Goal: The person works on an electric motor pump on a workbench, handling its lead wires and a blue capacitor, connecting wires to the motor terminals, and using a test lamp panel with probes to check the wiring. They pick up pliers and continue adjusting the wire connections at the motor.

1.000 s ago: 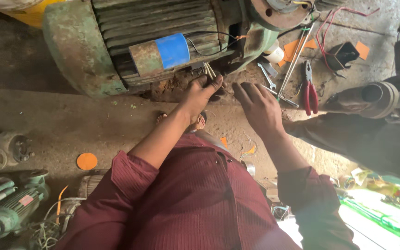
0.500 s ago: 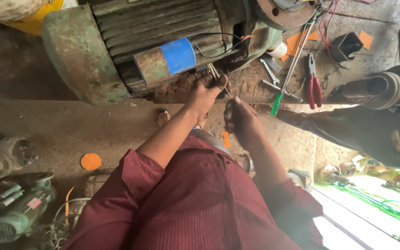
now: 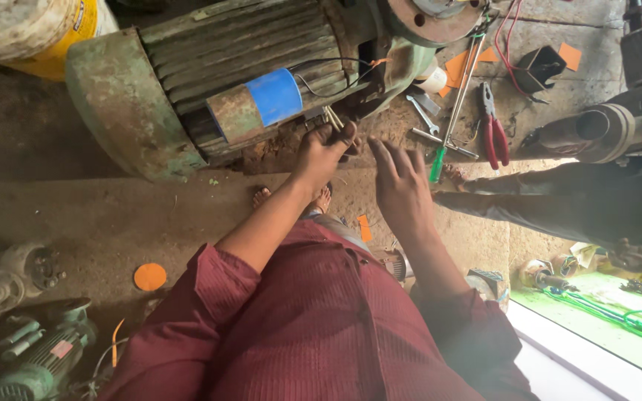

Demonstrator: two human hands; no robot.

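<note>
Head view: my left hand point(image 3: 326, 151) pinches thin wire ends point(image 3: 333, 117) at the green motor point(image 3: 209, 82) on the floor's far edge. My right hand point(image 3: 401, 183) hovers just beside, fingers spread, empty. Red pliers point(image 3: 493, 128) and green-handled screwdriver point(image 3: 451, 115) lie near.

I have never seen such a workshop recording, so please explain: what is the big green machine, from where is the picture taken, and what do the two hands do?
The camera sits on the person's head and looks down past a dark red shirt. The large ribbed green machine looks like an old electric motor lying on the dusty floor. The left hand pinches thin wire ends at the motor's side. The right hand is open and holds nothing. Nearby lie red-handled pliers, a green-handled screwdriver and a spanner.
</note>
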